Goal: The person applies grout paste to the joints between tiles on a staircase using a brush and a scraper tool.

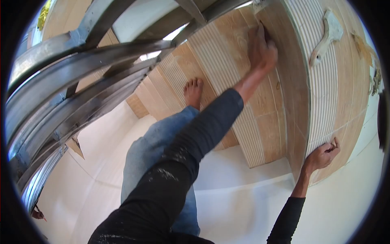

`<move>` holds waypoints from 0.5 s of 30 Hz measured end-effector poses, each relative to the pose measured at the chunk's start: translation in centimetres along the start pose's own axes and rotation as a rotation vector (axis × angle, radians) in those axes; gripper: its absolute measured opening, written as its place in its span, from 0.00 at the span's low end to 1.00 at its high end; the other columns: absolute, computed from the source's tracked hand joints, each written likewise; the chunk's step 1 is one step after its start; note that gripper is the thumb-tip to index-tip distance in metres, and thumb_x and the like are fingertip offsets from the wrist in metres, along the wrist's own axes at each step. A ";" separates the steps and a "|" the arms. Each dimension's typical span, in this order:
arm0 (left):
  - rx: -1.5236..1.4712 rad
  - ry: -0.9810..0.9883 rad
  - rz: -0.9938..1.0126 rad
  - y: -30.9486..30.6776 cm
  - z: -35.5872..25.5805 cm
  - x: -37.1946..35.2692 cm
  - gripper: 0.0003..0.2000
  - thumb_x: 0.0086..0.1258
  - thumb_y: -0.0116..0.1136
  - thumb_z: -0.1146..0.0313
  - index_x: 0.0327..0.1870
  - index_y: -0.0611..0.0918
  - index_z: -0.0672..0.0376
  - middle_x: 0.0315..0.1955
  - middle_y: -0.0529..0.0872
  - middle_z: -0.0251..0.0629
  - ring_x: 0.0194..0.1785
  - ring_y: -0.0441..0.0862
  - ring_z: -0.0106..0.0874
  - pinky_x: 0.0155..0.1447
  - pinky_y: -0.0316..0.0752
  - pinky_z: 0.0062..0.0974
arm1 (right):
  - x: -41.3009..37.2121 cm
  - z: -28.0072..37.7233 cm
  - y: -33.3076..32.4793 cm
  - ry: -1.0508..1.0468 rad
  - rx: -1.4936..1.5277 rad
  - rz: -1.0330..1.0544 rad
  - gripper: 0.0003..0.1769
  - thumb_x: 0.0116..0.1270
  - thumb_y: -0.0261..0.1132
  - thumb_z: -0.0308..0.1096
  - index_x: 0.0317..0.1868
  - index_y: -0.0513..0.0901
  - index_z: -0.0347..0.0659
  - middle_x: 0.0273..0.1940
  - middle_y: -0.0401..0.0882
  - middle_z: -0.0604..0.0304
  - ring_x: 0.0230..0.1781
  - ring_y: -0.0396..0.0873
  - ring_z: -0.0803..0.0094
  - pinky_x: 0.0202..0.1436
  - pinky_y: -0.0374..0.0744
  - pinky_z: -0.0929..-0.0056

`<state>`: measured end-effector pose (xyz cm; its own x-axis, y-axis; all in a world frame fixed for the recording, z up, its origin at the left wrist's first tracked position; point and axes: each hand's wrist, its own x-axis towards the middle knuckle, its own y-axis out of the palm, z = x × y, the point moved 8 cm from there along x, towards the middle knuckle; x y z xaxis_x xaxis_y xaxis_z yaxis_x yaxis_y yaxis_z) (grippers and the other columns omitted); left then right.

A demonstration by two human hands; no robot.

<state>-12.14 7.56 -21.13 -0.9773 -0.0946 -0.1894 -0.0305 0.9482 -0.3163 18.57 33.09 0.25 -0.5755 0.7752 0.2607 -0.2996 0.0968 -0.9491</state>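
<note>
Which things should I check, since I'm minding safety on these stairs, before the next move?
1. Hand tool lying flat, not overhanging: ok. It rests on the upper step, its handle across the ribbed strip.
2. Left hand free of any item: cannot tell. It is down by the riser, its fingers blurred.
3. Right hand free of any item: cannot tell. It is at the upper step, fingers curled.
4. Footwear: not ok. The visible foot is bare, on a lower step.
5. Other foot planted: cannot tell. It is out of view.
</note>
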 end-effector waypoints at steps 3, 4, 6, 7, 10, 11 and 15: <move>-0.098 -0.103 0.125 0.3 -0.1 1.9 0.33 0.71 0.51 0.67 0.78 0.69 0.73 0.74 0.71 0.65 0.78 0.66 0.60 0.82 0.61 0.52 | -0.2 0.8 -0.2 0.044 0.041 0.035 0.22 0.74 0.53 0.32 0.64 0.81 0.38 0.35 0.74 0.61 0.34 0.72 0.67 0.44 0.74 0.63; -0.111 -0.125 0.143 0.1 -0.1 1.9 0.34 0.71 0.51 0.67 0.79 0.68 0.73 0.74 0.71 0.65 0.79 0.66 0.60 0.82 0.61 0.52 | -0.4 0.4 -0.3 0.048 0.042 0.042 0.22 0.74 0.53 0.32 0.64 0.81 0.38 0.35 0.74 0.61 0.34 0.72 0.67 0.44 0.74 0.63; -0.149 -0.099 0.116 -0.3 -0.7 0.6 0.34 0.71 0.51 0.67 0.79 0.68 0.73 0.75 0.70 0.66 0.80 0.65 0.60 0.83 0.59 0.51 | 0.0 0.3 -0.1 -0.006 0.021 0.014 0.22 0.74 0.53 0.31 0.64 0.81 0.37 0.34 0.73 0.61 0.34 0.72 0.68 0.43 0.73 0.63; -0.178 -0.057 0.073 -0.6 -1.3 -0.1 0.35 0.71 0.50 0.67 0.80 0.67 0.73 0.75 0.69 0.66 0.80 0.64 0.60 0.84 0.58 0.51 | 0.2 0.7 0.1 -0.007 0.028 0.005 0.22 0.74 0.53 0.31 0.64 0.81 0.37 0.34 0.73 0.61 0.34 0.72 0.68 0.43 0.73 0.63; -0.393 -0.210 0.128 -0.4 -0.7 -0.1 0.35 0.71 0.50 0.67 0.79 0.67 0.74 0.75 0.68 0.66 0.81 0.63 0.60 0.86 0.55 0.48 | 0.0 0.6 -0.1 0.023 0.007 0.029 0.22 0.73 0.53 0.31 0.64 0.81 0.37 0.34 0.73 0.61 0.34 0.71 0.69 0.43 0.73 0.63; -0.395 -0.210 0.125 0.1 -1.0 -0.2 0.35 0.71 0.50 0.67 0.79 0.67 0.74 0.75 0.68 0.66 0.81 0.63 0.60 0.86 0.55 0.48 | 0.0 0.5 0.0 0.032 0.004 0.034 0.22 0.74 0.53 0.31 0.64 0.81 0.37 0.34 0.73 0.61 0.34 0.71 0.69 0.43 0.73 0.63; -0.198 -0.128 0.011 -0.1 -0.1 -2.1 0.35 0.70 0.49 0.66 0.80 0.67 0.73 0.74 0.69 0.66 0.79 0.63 0.62 0.85 0.56 0.48 | 0.0 0.3 -0.1 -0.004 0.010 0.013 0.21 0.74 0.53 0.32 0.64 0.81 0.37 0.34 0.72 0.62 0.34 0.71 0.69 0.43 0.72 0.63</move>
<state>-10.07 7.73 -20.59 -0.9437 -0.1092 -0.3124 -0.0723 0.9892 -0.1274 18.41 32.90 0.38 -0.5825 0.7739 0.2486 -0.2991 0.0804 -0.9508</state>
